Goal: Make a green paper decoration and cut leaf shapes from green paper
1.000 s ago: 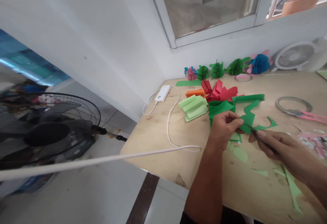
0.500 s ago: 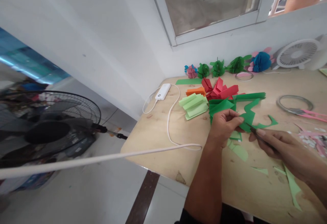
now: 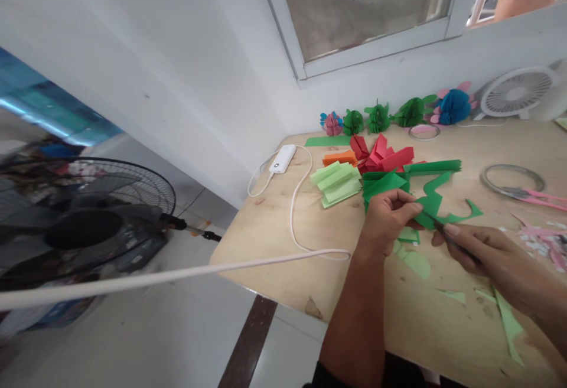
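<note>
My left hand (image 3: 388,218) pinches a piece of dark green paper (image 3: 430,205) between thumb and fingers. The sheet has curved cut edges, and a thin hooked strip of it reaches to the right. My right hand (image 3: 489,252) is closed around dark scissors (image 3: 438,224), whose blades lie at the paper's lower edge close to my left fingertips. Most of the handles are hidden in the palm. Just behind my left hand lies folded dark green paper (image 3: 383,184). Pale green offcuts (image 3: 416,263) lie below the hands.
Light green folded paper (image 3: 339,184), red folded paper (image 3: 385,155) and an orange piece (image 3: 339,157) lie beyond. Paper animals (image 3: 411,112) line the wall beside a small white fan (image 3: 516,93). A white cable (image 3: 292,217) runs from a power bank (image 3: 283,157) across the table's left side.
The scissors' blades have shifted very slightly at the green paper's edge. Both hands stay in nearly the same place, and the grip on the paper is the same.
</note>
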`<action>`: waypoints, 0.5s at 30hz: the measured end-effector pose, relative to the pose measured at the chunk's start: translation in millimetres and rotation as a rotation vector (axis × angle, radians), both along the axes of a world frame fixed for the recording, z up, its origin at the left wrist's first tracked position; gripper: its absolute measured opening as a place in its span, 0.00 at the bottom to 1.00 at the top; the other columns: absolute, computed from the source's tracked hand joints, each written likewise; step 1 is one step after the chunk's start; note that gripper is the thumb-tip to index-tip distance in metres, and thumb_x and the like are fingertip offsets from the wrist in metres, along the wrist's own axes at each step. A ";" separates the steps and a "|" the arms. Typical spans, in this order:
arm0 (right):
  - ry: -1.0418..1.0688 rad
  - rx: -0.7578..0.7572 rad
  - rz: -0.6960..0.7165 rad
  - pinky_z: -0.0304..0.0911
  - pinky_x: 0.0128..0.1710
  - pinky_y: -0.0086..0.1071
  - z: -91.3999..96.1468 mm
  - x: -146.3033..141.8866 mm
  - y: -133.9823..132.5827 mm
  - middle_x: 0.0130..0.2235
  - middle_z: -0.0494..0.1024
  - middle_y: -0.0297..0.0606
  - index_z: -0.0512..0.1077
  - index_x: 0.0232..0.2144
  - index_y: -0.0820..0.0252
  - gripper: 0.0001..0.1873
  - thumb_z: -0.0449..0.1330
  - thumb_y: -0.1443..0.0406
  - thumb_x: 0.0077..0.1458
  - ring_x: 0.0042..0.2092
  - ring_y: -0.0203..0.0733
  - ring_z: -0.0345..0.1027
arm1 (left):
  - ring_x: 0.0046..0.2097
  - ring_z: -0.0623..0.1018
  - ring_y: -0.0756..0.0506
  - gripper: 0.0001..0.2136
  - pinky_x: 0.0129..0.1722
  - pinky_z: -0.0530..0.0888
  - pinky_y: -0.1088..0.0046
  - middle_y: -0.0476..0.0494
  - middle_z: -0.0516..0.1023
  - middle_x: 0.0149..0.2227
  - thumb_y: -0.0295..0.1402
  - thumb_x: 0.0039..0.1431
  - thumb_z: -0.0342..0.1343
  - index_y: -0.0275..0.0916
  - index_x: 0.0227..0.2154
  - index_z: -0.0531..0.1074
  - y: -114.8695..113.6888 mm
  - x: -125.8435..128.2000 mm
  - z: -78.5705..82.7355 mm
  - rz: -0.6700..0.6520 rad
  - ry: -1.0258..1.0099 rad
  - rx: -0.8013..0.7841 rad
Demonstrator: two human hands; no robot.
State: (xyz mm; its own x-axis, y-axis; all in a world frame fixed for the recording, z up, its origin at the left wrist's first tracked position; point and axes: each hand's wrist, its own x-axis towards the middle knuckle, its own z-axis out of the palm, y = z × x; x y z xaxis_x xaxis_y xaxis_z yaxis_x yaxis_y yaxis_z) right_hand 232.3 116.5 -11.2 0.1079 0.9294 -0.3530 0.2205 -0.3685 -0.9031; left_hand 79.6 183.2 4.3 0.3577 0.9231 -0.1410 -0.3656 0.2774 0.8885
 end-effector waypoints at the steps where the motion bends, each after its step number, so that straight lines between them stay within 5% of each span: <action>1: 0.001 -0.006 -0.002 0.39 0.22 0.31 -0.3 0.3 0.1 0.16 0.55 0.26 0.66 0.17 0.57 0.31 0.56 0.36 0.40 0.20 0.31 0.44 | 0.20 0.69 0.54 0.13 0.23 0.71 0.76 0.54 0.68 0.18 0.36 0.36 0.65 0.35 0.21 0.68 0.1 0.1 -0.1 0.001 0.000 -0.002; 11: -0.044 0.003 0.023 0.43 0.22 0.31 8.7 -3.0 1.3 0.16 0.55 0.28 0.57 0.11 0.56 0.33 0.55 0.35 0.39 0.20 0.32 0.45 | 0.21 0.69 0.54 0.13 0.24 0.71 0.75 0.54 0.69 0.19 0.37 0.36 0.65 0.35 0.21 0.68 0.3 -0.1 -1.1 0.000 -0.001 -0.003; 15: -0.055 -0.016 0.025 0.41 0.21 0.31 9.5 -3.7 2.0 0.16 0.54 0.27 0.61 0.13 0.56 0.32 0.55 0.34 0.37 0.20 0.32 0.44 | 0.21 0.69 0.54 0.14 0.24 0.71 0.75 0.53 0.69 0.19 0.38 0.36 0.66 0.35 0.21 0.68 -0.1 0.2 -1.1 -0.002 -0.009 -0.008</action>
